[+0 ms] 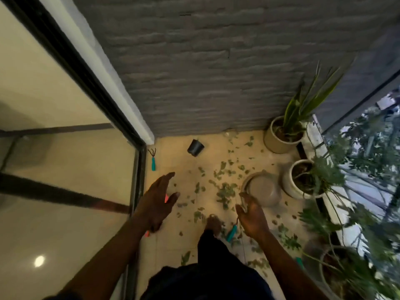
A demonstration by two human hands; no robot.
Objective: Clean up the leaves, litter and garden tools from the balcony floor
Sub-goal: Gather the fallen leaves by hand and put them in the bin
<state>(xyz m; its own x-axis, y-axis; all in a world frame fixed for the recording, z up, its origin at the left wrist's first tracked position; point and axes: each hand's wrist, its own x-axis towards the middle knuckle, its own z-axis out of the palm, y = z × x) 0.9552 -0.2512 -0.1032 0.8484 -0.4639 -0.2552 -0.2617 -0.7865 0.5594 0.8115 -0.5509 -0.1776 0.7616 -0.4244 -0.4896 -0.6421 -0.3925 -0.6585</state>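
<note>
Green leaves (225,191) lie scattered over the beige tiled balcony floor (173,241), thickest in the middle. A small hand rake (153,161) with a teal handle lies by the sliding-door frame. A second teal-handled tool (231,232) lies beside my bare foot (213,224), just under my right hand (252,215). That hand hovers with loosely curled fingers and nothing clearly in it. My left hand (158,200) is spread open above the floor. An orange object (166,198) shows from behind it, mostly hidden.
A black plastic pot (195,147) lies on its side near the grey brick wall (205,83). An empty grey pot (262,189) sits tilted beside two white potted plants (279,137) (298,180). More plants line the right railing. A glass sliding door (65,159) bounds the left.
</note>
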